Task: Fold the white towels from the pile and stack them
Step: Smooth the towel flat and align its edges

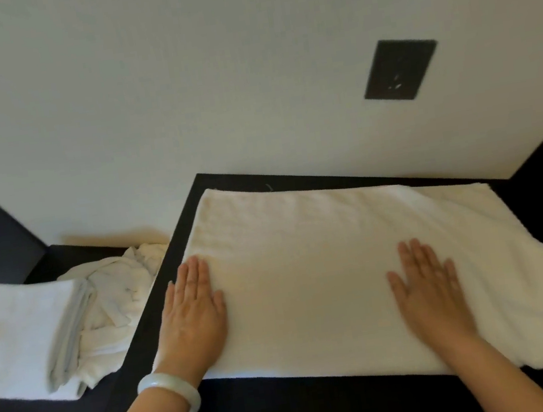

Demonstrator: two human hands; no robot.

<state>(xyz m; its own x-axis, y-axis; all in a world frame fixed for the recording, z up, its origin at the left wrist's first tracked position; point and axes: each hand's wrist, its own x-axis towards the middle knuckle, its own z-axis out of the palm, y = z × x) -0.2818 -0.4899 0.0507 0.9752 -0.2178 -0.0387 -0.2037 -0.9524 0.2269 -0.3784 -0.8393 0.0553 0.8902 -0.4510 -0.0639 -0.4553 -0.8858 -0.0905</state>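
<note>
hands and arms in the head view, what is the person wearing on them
No sleeves show on either arm. A thick, smooth, milky white bangle circles the wrist of the left hand. The right hand has nothing at its wrist; rings cannot be told in the blur.

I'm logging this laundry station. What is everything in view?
spread towel: one, white, flat on the table
folded towels: number unclear, white, far left
crumpled towel pile: one, white, beside the folded towels
table: one, black, against the wall
wall plate: one, dark, upper right
bracelet: one, pale, left wrist
left hand: one, flat on the spread towel
right hand: one, flat on the spread towel
</note>
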